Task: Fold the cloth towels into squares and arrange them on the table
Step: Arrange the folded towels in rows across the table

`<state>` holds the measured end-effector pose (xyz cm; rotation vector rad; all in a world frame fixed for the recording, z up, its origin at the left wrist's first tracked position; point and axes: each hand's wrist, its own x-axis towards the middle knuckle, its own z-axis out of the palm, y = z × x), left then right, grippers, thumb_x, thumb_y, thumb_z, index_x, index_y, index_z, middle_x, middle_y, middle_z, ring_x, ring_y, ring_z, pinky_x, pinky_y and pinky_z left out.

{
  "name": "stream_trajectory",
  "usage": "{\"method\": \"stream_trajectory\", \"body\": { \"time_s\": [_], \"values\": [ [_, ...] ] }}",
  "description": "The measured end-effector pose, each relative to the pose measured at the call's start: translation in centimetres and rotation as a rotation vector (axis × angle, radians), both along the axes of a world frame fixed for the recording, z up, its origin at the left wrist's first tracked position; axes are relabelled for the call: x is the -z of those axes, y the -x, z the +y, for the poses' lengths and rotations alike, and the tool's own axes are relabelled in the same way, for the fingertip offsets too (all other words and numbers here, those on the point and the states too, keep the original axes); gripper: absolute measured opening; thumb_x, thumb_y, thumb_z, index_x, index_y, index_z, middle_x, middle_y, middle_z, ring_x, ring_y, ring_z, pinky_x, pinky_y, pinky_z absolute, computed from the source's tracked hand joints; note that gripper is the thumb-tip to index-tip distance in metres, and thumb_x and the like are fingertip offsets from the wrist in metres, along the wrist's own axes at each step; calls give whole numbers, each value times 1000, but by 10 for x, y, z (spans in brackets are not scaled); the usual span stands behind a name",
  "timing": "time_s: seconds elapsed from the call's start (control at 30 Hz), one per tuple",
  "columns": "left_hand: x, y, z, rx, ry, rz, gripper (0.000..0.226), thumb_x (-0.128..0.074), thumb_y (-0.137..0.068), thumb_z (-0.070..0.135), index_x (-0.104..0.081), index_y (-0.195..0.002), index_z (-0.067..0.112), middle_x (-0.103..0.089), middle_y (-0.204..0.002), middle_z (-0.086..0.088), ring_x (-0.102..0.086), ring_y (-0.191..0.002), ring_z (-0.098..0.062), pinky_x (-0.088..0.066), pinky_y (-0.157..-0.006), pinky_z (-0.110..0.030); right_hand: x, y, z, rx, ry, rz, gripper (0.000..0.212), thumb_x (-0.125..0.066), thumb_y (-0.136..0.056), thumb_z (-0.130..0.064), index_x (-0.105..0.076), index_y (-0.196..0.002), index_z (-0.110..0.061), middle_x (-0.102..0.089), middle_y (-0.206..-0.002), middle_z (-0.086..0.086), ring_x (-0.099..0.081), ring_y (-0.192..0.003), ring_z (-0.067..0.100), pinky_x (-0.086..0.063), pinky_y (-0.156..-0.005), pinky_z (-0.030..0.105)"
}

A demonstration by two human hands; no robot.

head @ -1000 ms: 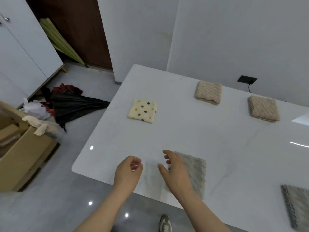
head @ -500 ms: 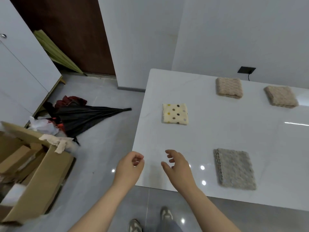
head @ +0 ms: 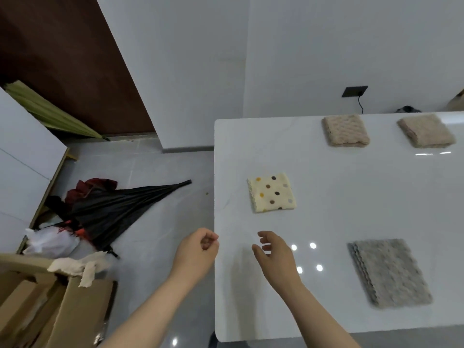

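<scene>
Cardboard box (head: 62, 310): lower left of the frame, on the floor; flaps up
Cream cloth (head: 80, 267): unfolded, draped over the box's upper edge; well left of both hands, touched by neither
Black umbrella (head: 120, 209): closed, lying on the floor above the box; tip points toward the table
Left hand (head: 195, 254): lower centre, at the table's left edge; fingers curled in toward the palm, thumb against the fingertips; nothing in it; whether it touches the table edge, cannot tell
Right hand (head: 276, 257): just right of the left hand, over the tabletop; fingers relaxed and slightly spread, thumb apart; grasps nothing, touches no towel
Table (head: 351, 192): white, glossy; fills the right half of the frame
Dotted towel (head: 271, 192): cream with brown, yellow and grey dots; folded square, flat on the table; above the right hand in the frame, near it but apart
Beige towel, near one (head: 345, 130): folded square, upper right, by the table's far edge
Beige towel, far right (head: 425, 130): folded square, beside the first, a gap between them
Grey towel (head: 389, 272): folded square, lower right; right of the right hand, well apart from it
</scene>
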<state>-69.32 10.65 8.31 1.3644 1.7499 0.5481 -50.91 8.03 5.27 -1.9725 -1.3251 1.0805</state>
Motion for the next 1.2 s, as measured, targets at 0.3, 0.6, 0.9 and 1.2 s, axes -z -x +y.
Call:
{"method": "stream_trajectory", "body": {
  "time_s": [0.3,0.6,0.9,1.2],
  "values": [
    [-7,8,75,182,40,6,6,-61,-87,16,-64,-89,20,-65,-85,8,-60,-78,-8,-46,-68,-15,1,6,40,173,46,-22,37,-57,-93,-25,-53,-129,-21,-56,-121,-5,-54,-100,8,-44,-84,21],
    [4,26,142,532,77,20,8,-57,-89,21,-62,-96,23,-63,-93,11,-59,-86,-4,-51,-76,-24,0,43,48,464,105,-89,38,-57,-93,-28,-52,-130,-20,-57,-123,-5,-54,-99,7,-43,-84,19],
    [-3,67,213,863,-3,60,8,-59,-87,19,-61,-90,26,-64,-94,7,-60,-86,-7,-50,-81,-27,-9,125,65,792,99,-36,37,-56,-94,-26,-54,-129,-18,-57,-126,-3,-56,-105,11,-41,-84,20],
    [4,38,263,1105,-18,80,12,-55,-89,18,-61,-97,24,-61,-98,9,-58,-83,-4,-52,-79,-26,-1,131,98,987,102,-18,37,-54,-94,-26,-54,-131,-19,-55,-128,-2,-55,-109,12,-41,-86,20]
  ]
}}
